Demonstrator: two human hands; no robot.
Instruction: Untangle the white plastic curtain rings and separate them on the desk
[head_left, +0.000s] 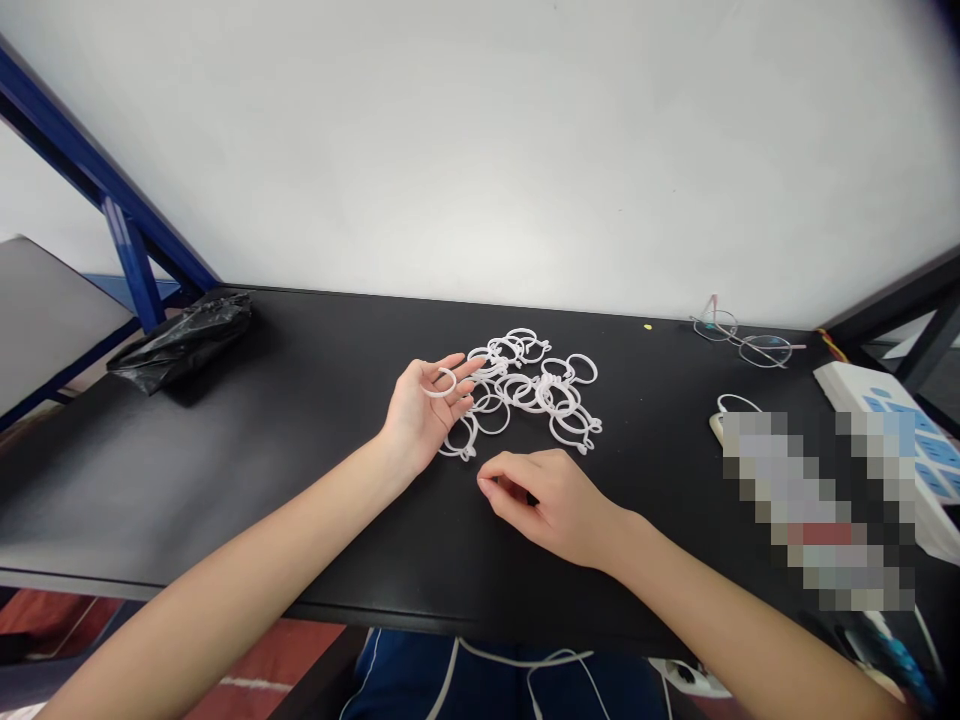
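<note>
head view: slim white ring (453, 381) rests on left hand (421, 408).

Own body, places taken from the counter (315, 400). Over it: my left hand (418, 425) and right hand (559, 505), slim-fingered, ungloved; forearms (262, 550) bare, smooth, tapering to narrow wrists. Below its near edge: my dark blue legwear (409, 680), thin white line (364, 670) on the left.

More than ten white rings (553, 382), one black bag (182, 346), one pair of glasses (761, 350), one black table (319, 380)
</note>
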